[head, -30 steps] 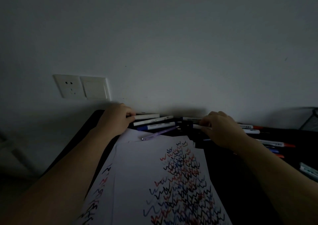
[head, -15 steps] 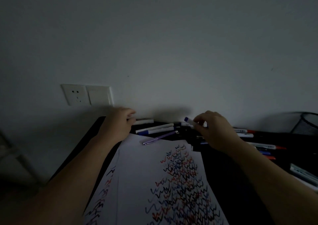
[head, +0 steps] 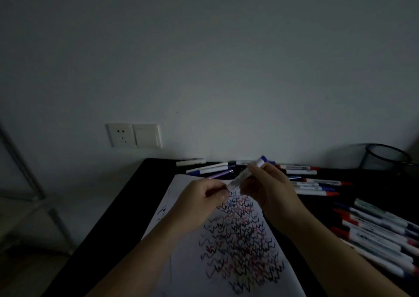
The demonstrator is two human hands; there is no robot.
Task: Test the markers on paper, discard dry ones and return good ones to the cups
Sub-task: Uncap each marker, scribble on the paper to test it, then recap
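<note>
We see both hands raised over the top of the paper (head: 229, 246), sharing one white marker (head: 246, 173) with a blue end. The right hand (head: 269, 191) has its fingers curled round the upper barrel; the left hand (head: 201, 202) pinches the lower end between thumb and fingertips. The marker is tilted, blue end up toward the wall.

The paper, covered in red, blue and black zigzags, lies on a dark bench (head: 127, 206) whose left edge runs diagonally, with open floor beyond it. Loose markers (head: 207, 168) lie along the wall (just past the paper's far edge), and a dense row of markers (head: 376, 231) fills the right side. A mesh cup (head: 385, 159) stands at the far right corner. Printing on the barrels is too dim for us to read.
</note>
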